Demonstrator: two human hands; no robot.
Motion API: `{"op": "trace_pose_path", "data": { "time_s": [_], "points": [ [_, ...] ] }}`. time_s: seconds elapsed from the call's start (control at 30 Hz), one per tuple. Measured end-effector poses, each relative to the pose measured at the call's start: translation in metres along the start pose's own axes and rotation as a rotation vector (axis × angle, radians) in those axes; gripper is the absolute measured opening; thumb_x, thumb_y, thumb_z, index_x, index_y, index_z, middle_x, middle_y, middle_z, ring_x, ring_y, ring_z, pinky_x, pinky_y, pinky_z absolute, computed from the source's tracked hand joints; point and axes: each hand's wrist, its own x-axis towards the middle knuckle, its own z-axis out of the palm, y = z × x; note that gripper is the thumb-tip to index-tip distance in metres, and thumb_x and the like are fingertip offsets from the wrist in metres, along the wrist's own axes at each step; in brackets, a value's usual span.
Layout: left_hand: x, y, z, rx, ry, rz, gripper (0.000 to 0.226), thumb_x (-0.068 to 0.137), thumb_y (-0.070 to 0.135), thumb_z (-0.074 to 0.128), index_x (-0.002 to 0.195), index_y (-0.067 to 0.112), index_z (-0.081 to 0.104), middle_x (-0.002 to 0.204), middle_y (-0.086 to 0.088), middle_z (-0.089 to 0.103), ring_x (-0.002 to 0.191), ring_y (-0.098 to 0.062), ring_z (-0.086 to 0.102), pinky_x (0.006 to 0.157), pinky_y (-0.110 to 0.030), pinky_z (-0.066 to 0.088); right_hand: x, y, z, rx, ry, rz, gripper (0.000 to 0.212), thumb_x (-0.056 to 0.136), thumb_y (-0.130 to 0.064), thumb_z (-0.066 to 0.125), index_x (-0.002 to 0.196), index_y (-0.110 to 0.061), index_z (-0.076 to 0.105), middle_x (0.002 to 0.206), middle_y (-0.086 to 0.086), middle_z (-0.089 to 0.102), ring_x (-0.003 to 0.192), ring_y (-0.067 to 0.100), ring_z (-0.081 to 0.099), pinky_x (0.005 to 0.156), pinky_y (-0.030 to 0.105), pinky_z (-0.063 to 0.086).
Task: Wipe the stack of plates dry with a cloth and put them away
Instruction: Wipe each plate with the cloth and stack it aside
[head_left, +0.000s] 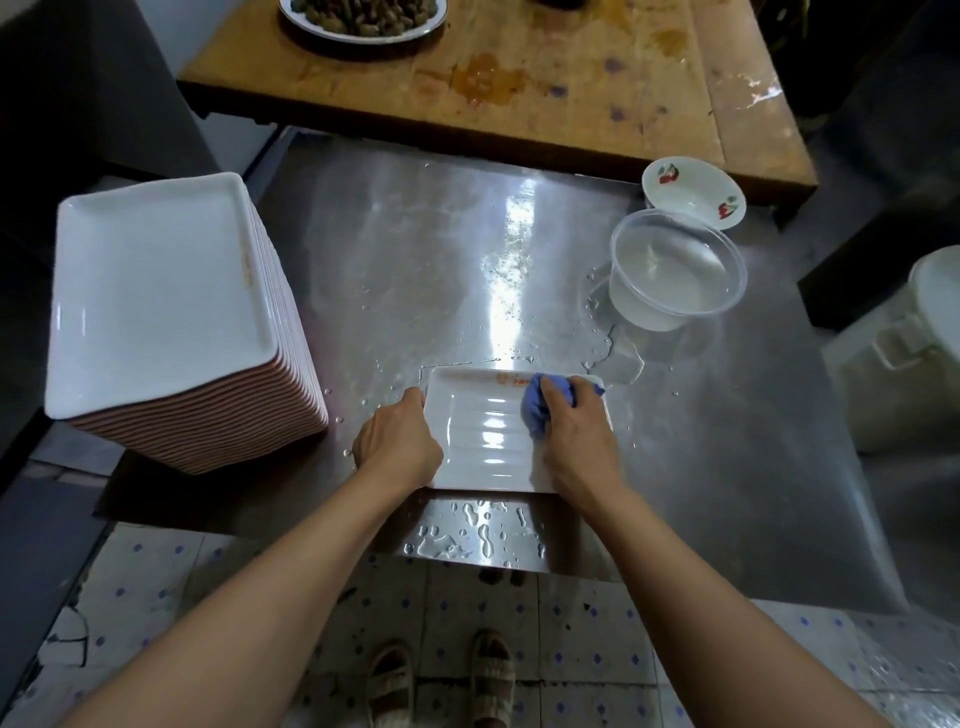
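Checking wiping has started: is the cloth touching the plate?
Touching. The head view shows the right hand pressing the blue cloth onto the plate, with no gap between them.

The right hand (574, 441) covers the right side of the white plate (480, 441), and the blue cloth (543, 405) bunched under its fingers hides the end of the orange print on the plate's far rim, which is too small to read. The left hand (397, 441) hides the plate's left edge. The tall stack of plates (156, 291) conceals the steel table (467, 249) behind it. At the top edge, the dish of food (363, 21) on the wooden table (519, 78) is cut off; its contents are blurred. The white bucket (904, 353) is cut off by the right edge
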Motion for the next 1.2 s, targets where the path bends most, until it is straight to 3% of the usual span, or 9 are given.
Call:
{"op": "trace_pose_path", "data": {
  "time_s": [0.13,0.27,0.37,0.53,0.67,0.9,1.07,1.2],
  "points": [
    [0.001,0.000,-0.001,-0.012,-0.007,0.004,0.036,0.079,0.005,0.050,0.113,0.013,0.048,0.111,-0.009,0.062,0.103,-0.033,0.056,0.072,-0.033,0.039,0.007,-0.016,0.009,0.019,-0.025,0.030,0.046,0.092,-0.004,0.039,0.136,-0.018,0.043,0.133,0.015,0.033,0.118,0.034,0.037,0.091,0.039,0.037],
    [0.003,-0.001,-0.001,-0.030,-0.011,0.007,0.037,0.079,0.004,0.050,0.114,0.014,0.048,0.114,-0.010,0.062,0.105,-0.035,0.055,0.075,-0.033,0.040,0.009,-0.035,0.021,-0.044,-0.149,-0.160,0.040,0.091,-0.010,0.047,0.131,-0.012,0.047,0.138,0.011,0.034,0.121,0.031,0.035,0.091,0.037,0.039],
    [0.004,-0.003,-0.001,-0.049,-0.016,0.013,0.032,0.080,0.006,0.051,0.111,0.013,0.048,0.115,-0.012,0.062,0.106,-0.036,0.055,0.078,-0.034,0.041,0.006,-0.045,0.024,-0.027,-0.224,-0.292,0.044,0.089,-0.007,0.049,0.133,-0.010,0.049,0.142,0.010,0.035,0.125,0.029,0.034,0.098,0.033,0.032],
    [0.004,-0.005,0.000,-0.127,-0.016,0.016,0.020,0.085,0.019,0.057,0.103,0.014,0.050,0.112,-0.014,0.063,0.103,-0.036,0.056,0.075,-0.032,0.039,-0.023,-0.050,0.027,0.050,-0.299,-0.430,0.038,0.089,-0.008,0.052,0.127,-0.007,0.057,0.136,0.012,0.044,0.121,0.029,0.041,0.101,0.036,0.035],
    [0.002,-0.004,0.000,-0.128,-0.001,-0.007,0.024,0.079,0.007,0.052,0.102,0.014,0.050,0.114,-0.013,0.062,0.103,-0.036,0.055,0.073,-0.030,0.037,-0.044,-0.036,0.023,0.004,-0.296,-0.424,0.043,0.088,-0.013,0.054,0.130,-0.018,0.055,0.140,0.004,0.041,0.126,0.022,0.039,0.103,0.033,0.035],
    [0.000,-0.003,0.000,-0.146,0.022,-0.018,0.025,0.078,0.004,0.048,0.099,0.017,0.052,0.111,-0.008,0.063,0.100,-0.031,0.055,0.070,-0.030,0.036,-0.057,0.011,-0.011,-0.216,-0.201,-0.347,0.039,0.088,-0.030,0.053,0.127,-0.025,0.057,0.141,0.000,0.042,0.130,0.022,0.034,0.110,0.035,0.019],
    [-0.002,-0.003,0.000,-0.176,0.033,-0.032,0.025,0.076,0.004,0.047,0.095,0.020,0.051,0.109,-0.007,0.064,0.100,-0.031,0.056,0.071,-0.029,0.038,-0.062,0.042,-0.035,-0.370,-0.197,-0.257,0.037,0.091,-0.023,0.053,0.127,-0.023,0.055,0.143,0.002,0.037,0.128,0.023,0.032,0.101,0.033,0.035],
    [-0.006,0.000,0.001,-0.149,0.067,-0.043,0.029,0.077,0.003,0.048,0.101,0.019,0.053,0.111,-0.009,0.065,0.103,-0.033,0.056,0.074,-0.032,0.039,-0.062,0.041,-0.042,-0.352,-0.147,-0.178,0.029,0.090,-0.015,0.052,0.118,-0.022,0.059,0.130,0.004,0.043,0.114,0.022,0.039,0.088,0.032,0.044]
  ]
}}
